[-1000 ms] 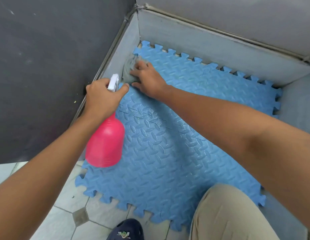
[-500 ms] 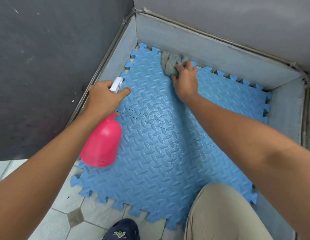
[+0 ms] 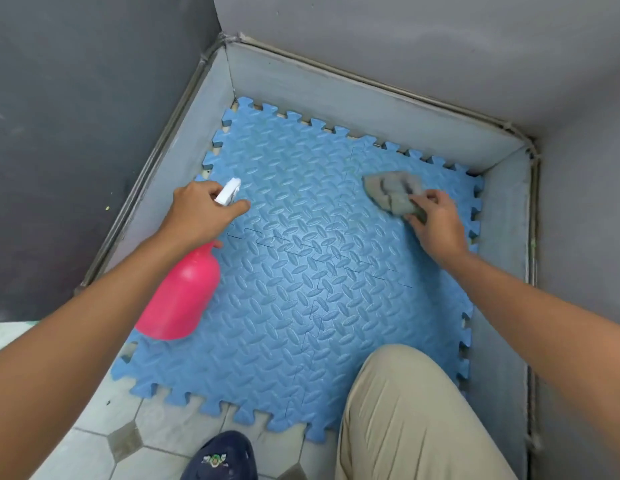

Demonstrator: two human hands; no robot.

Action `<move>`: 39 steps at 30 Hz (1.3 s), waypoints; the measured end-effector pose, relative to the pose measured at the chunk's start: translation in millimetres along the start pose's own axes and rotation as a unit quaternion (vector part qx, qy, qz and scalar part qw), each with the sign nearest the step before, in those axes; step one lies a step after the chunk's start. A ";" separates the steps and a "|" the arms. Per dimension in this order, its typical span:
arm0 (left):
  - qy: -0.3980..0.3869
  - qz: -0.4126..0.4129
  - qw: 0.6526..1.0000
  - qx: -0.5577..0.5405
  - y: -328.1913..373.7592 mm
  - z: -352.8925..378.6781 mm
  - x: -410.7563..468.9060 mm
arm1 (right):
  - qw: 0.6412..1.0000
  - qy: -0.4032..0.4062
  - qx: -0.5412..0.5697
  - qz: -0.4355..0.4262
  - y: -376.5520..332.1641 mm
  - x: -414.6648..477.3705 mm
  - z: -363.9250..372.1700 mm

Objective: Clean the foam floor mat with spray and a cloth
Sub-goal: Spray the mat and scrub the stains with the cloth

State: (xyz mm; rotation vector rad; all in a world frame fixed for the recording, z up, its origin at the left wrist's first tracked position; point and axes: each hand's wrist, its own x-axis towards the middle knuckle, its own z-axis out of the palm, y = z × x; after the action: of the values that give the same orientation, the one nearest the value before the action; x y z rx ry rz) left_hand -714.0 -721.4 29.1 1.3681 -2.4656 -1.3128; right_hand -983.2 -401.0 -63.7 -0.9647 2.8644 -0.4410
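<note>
The blue foam floor mat [image 3: 319,289] lies on the floor in a corner, its interlocking edges close against a low grey skirting [image 3: 370,102] on the far, left and right sides, its near edge resting on pale floor tiles [image 3: 104,431]. The left hand [image 3: 201,213] is wrapped around the neck of a pink spray bottle [image 3: 180,299], with the forefinger stretched forward beneath the white nozzle [image 3: 228,190]; the bottle hangs tilted above the mat's left side, its base towards the near-left corner. The right hand [image 3: 436,226] presses down on a crumpled grey cloth [image 3: 393,195] at the mat's far-right area, fingers curled over the cloth's near edge. The cloth is blurred, so whether the fingers pinch it or merely pin it flat is hard to tell. A knee in beige trousers [image 3: 405,417] sits over the near-right part of the mat, and a dark blue shoe [image 3: 220,457] rests on the tiles just beside the near edge.
</note>
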 end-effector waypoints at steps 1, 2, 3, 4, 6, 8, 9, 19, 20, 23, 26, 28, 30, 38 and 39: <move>-0.005 0.006 1.000 0.009 1.2 1.7 -1.5 | 0.996 0.029 0.009 0.090 14.9 13.1 -4.3; -0.009 0.011 1.000 0.015 2.1 2.8 -3.2 | 0.984 0.054 0.018 0.167 21.8 23.6 -5.0; -0.012 0.014 1.000 0.018 2.6 4.4 -4.5 | 0.972 0.071 0.022 0.223 20.3 30.5 -4.2; -0.015 0.017 1.000 0.020 2.8 5.9 -5.1 | 0.964 0.076 0.028 0.254 10.8 34.5 -1.0; -0.017 0.019 0.999 0.026 3.1 8.6 -4.6 | 0.968 0.065 0.051 0.236 -26.2 34.3 8.0; -0.021 0.017 0.999 0.036 4.1 11.4 -2.3 | 0.983 0.052 0.081 0.153 -69.8 23.9 22.4; -0.023 0.012 0.999 0.039 4.4 12.4 0.2 | 0.989 0.039 0.095 0.108 -91.7 15.5 31.0; 0.023 -0.046 0.999 0.007 -10.6 -5.3 17.0 | 0.981 -0.073 0.082 -0.161 -143.2 25.7 43.4; 0.027 -0.051 0.998 0.002 -11.6 -7.4 17.9 | 0.990 -0.041 0.088 -0.101 -127.7 41.1 39.1; 0.040 -0.053 0.998 -0.001 -12.0 -10.0 19.0 | 0.989 0.049 0.074 0.115 -69.4 77.5 22.0; 0.051 -0.045 0.998 0.011 -11.5 -10.8 17.9 | 0.972 0.057 0.058 0.218 -33.6 84.0 11.6; 0.054 -0.040 0.997 0.032 -13.9 -11.5 17.3 | 0.974 0.056 0.051 0.212 -35.2 85.8 14.2; 0.058 -0.047 0.996 0.039 -16.6 -11.7 16.6 | 0.973 0.066 0.065 0.213 -50.7 87.2 20.8; 0.047 -0.068 0.996 -0.043 -23.2 -32.0 4.0 | 0.982 0.040 0.149 0.109 -171.2 96.3 60.3; 0.049 -0.067 0.995 -0.052 -23.1 -34.3 1.0 | 0.986 0.024 0.146 0.075 -189.3 97.0 65.8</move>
State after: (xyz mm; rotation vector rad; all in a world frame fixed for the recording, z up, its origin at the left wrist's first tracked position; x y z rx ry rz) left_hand -685.3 -750.6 35.0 1.5561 -2.2455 -1.3415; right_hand -939.6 -619.3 -69.2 -0.6918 2.7792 -0.8495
